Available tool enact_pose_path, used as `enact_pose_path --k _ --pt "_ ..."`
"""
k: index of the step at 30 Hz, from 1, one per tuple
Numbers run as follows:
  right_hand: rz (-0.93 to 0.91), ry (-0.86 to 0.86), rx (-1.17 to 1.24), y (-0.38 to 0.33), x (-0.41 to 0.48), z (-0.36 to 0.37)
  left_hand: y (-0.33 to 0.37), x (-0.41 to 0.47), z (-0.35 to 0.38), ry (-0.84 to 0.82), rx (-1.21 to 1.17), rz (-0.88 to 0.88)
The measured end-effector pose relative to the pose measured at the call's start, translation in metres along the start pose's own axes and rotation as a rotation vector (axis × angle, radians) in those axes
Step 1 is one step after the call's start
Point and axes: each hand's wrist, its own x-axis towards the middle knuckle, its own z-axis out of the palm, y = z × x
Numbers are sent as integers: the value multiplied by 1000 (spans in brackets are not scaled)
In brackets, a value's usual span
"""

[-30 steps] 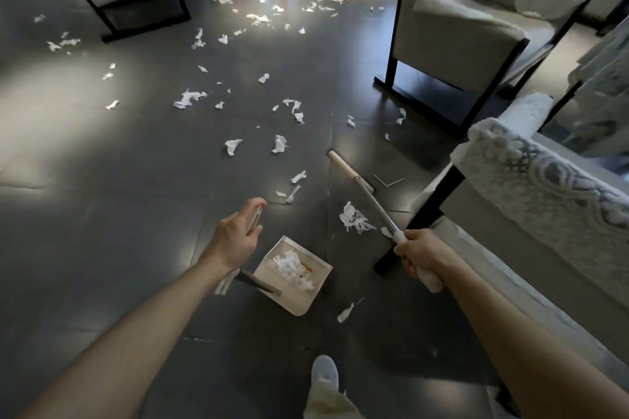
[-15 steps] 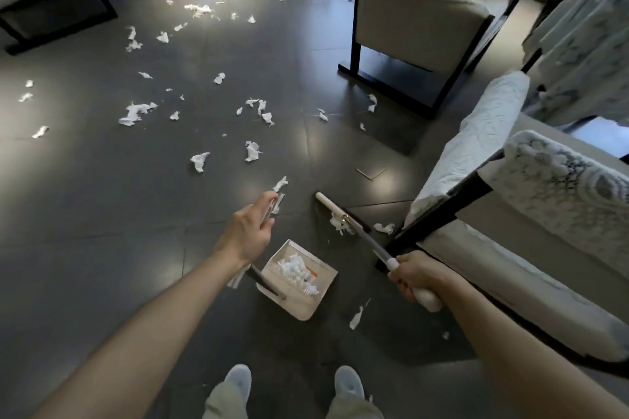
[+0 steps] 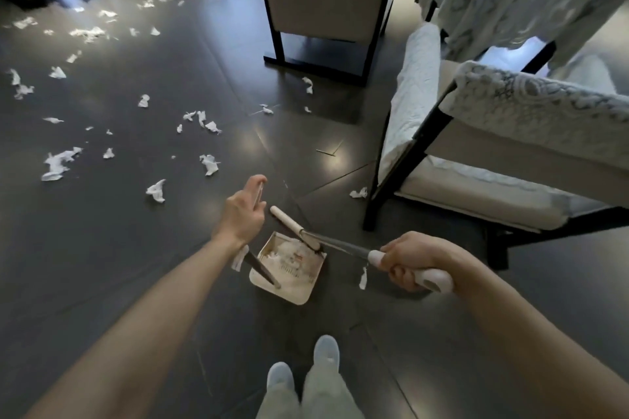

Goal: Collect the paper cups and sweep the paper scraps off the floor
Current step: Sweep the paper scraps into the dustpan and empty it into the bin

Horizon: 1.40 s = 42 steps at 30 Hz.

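Head view: over the dark floor (image 3: pixel 102 248), the left hand (image 3: pixel 243 211) curls round the thin upright handle of a dustpan (image 3: pixel 289 270) holding white shreds. The right hand (image 3: pixel 412 260) grips a broom (image 3: pixel 294 226), its head at the pan's lip. Paper scraps (image 3: pixel 56 163) lie scattered to the left; they look feather-light and limp, better swept than pinched.

Hidden behind left grip (image 3: pixel 242 214): dustpan handle (image 3: pixel 262 270) mid-length; armchair (image 3: pixel 510 160) cut off by right edge; swept scraps (image 3: pixel 289 262) blurred.

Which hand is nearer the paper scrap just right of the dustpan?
Right. The right hand, gripping the broom, is beside the scrap; the left hand is across the dustpan.
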Motion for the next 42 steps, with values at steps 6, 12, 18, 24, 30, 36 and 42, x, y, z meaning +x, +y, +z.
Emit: enact_pose_path --k 6,12,18,24,30,36,42 --pt "-105 105 165 -8 4 -22 0 -3 -2 -42 -3 50" --pt "-191 246 94 -27 45 -34 0 3 -8 -89 -6 93" --pt "-190 373 -105 -45 96 -47 -9 4 -15 -110 0 82" --pt "-96 398 -285 -32 127 -45 -26 4 -24 -79 2 46" --pt "-78 193 -118 -11 107 -3 -33 0 -25 -62 -24 73" --pt "-3 59 10 2 51 88 -39 -12 -22 -114 -44 118" --pt "1 26 176 28 -7 148 -59 -46 -39 -131 -44 155"
